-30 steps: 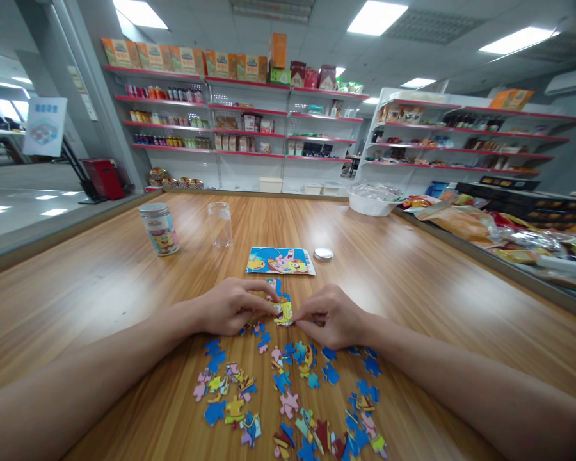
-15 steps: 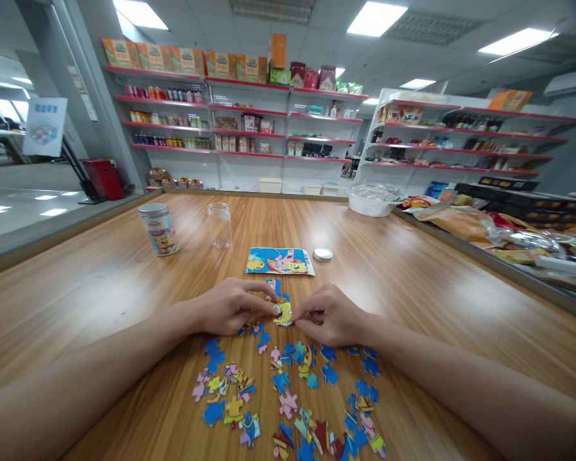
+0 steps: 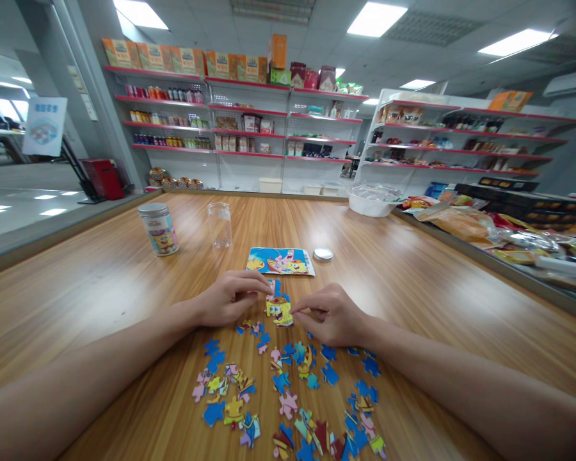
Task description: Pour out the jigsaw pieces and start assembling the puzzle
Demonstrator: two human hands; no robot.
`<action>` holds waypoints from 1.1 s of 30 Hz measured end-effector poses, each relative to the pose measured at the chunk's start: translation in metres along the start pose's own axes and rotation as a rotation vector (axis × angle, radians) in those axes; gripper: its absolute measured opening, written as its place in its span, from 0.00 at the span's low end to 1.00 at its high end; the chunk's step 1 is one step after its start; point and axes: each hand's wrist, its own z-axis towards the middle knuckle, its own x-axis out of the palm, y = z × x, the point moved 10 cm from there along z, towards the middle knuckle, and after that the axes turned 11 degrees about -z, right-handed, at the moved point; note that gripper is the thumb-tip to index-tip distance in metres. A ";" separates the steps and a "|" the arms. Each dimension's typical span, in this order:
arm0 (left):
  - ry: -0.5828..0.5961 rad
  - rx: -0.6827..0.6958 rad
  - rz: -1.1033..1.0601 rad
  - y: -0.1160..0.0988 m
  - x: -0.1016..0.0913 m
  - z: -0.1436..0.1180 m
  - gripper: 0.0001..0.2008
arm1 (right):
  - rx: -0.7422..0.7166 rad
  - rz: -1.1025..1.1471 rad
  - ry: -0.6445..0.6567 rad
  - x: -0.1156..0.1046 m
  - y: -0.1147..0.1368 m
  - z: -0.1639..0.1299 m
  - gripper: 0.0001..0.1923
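A small joined section of jigsaw puzzle (image 3: 279,310), with a yellow cartoon face and some blue, lies flat on the table between my hands. My left hand (image 3: 233,298) is just left of it, fingers stretched out and apart, the forefinger reaching towards its upper left edge. My right hand (image 3: 333,315) is curled, with thumb and forefinger at the section's right edge, gripping a piece there. Loose puzzle pieces (image 3: 288,403) in blue, pink, yellow and brown are spread below both hands. Beyond the section lies the picture card (image 3: 281,262) with matching cartoon figures.
A printed can (image 3: 159,230) and a clear plastic jar (image 3: 219,226) stand at the back left. Right of the card is a round silver lid (image 3: 323,254). A white bowl (image 3: 373,202) sits at the far edge, and packaged snacks (image 3: 484,224) lie along the right side.
My left hand has drawn back a little to the left and up, off the joined section, uncovering more of the yellow face. My right hand has barely moved.
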 end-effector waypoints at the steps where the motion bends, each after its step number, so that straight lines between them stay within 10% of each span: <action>1: -0.029 -0.017 0.008 0.003 -0.003 0.000 0.15 | 0.007 -0.005 -0.005 0.000 -0.001 0.000 0.10; 20: 0.067 -0.005 0.042 0.002 0.011 -0.002 0.13 | 0.079 0.008 0.104 0.012 -0.009 -0.001 0.11; 27: -0.075 -0.389 -0.161 0.043 -0.005 -0.009 0.13 | 0.029 0.008 0.063 0.010 -0.006 -0.001 0.10; 33: 0.099 -0.520 -0.350 0.059 0.008 -0.019 0.15 | 0.035 0.006 0.023 0.004 -0.004 0.000 0.10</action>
